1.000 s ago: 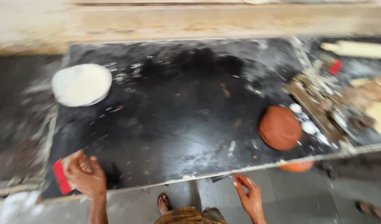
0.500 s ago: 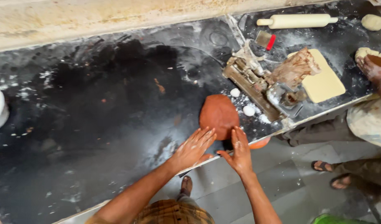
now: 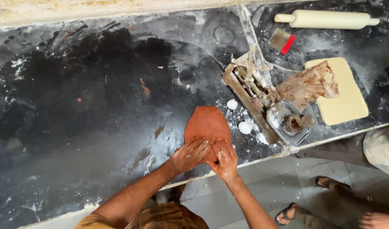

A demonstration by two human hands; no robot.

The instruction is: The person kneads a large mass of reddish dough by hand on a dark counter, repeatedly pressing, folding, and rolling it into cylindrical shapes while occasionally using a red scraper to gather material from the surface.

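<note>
A flattened slab of reddish-brown dough (image 3: 208, 124) lies on the black stone counter (image 3: 88, 110) near its front edge. My left hand (image 3: 189, 154) and my right hand (image 3: 223, 160) press side by side on the slab's near end, fingers spread flat on it. Both hands are smeared with the brown dough.
Two small white dough balls (image 3: 244, 127) lie just right of the slab. Beyond them stands a dusty balance scale (image 3: 262, 99) with a metal pan. A pale yellow dough sheet (image 3: 340, 91), a brown lump (image 3: 309, 85), a scraper (image 3: 282, 41) and a rolling pin (image 3: 326, 19) lie at right. Another person's feet (image 3: 330, 203) stand at lower right.
The view swung right. My hands came off the scraper and counter edge at left, reached the dough, and now press it; the round lump has become a longer, flatter slab.
</note>
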